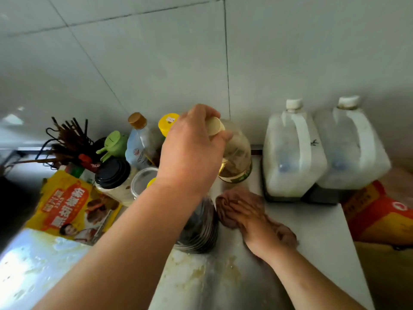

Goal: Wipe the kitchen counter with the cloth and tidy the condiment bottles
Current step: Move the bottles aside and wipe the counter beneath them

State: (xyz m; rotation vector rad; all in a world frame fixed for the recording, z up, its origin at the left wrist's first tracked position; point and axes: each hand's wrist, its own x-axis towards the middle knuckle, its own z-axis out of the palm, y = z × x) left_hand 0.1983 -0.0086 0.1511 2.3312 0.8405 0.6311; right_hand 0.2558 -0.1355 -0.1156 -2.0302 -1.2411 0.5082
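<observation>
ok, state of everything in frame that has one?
cream-capped bottle: capped, tilted
left hand: grips that bottle's top
counter: yellowish smears near front
cloth: bunched on counter
right hand: flat, pressing cloth
white jugs: both capped, upright
black-lidded jar: closed

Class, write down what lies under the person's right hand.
Under the right hand lies a brown cloth, bunched on the steel counter. The counter beneath the cloth is covered, so its state there cannot be seen.
</observation>
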